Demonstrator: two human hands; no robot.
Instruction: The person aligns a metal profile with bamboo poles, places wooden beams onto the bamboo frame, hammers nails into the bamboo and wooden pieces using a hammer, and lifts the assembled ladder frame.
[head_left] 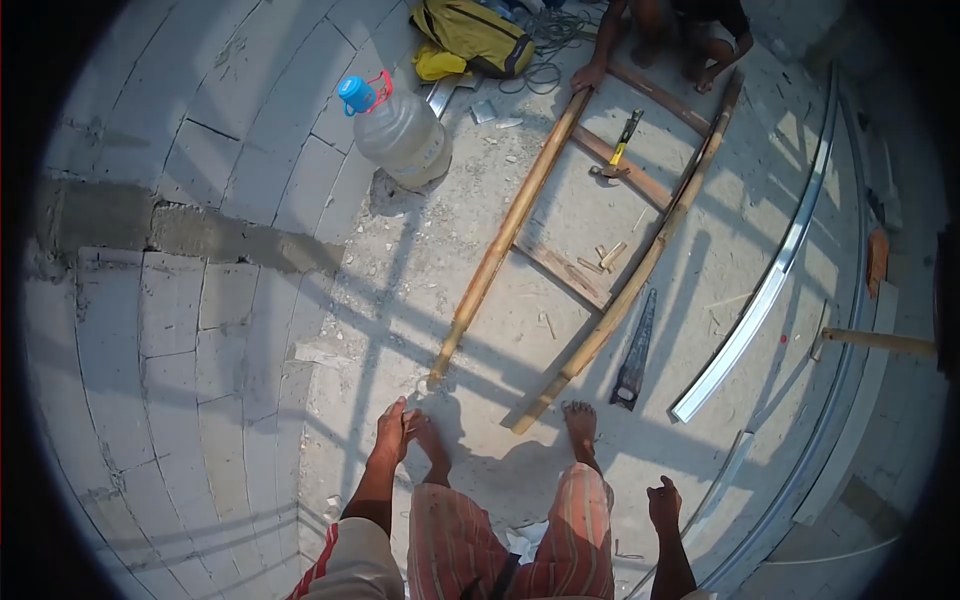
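Observation:
My left hand (393,432) hangs beside my left foot, just short of the near end of a bamboo ladder's left rail (497,250). Its fingers are parted and I see nothing in them. Out to the right, my right hand (664,503) is in the air with fingers loosely bent and nothing visible in it. The bamboo ladder lies on the floor with flat wooden rungs (562,274). A hammer (617,158) with a yellow and black handle rests on one rung. A handsaw (634,355) lies to the right of the right rail.
Another person (665,30) crouches at the ladder's far end, one hand on the left rail. A large water bottle (405,140) with a blue cap stands by the block wall (190,330). Behind it is a yellow bag (475,40). A metal channel (765,280) lies on the right.

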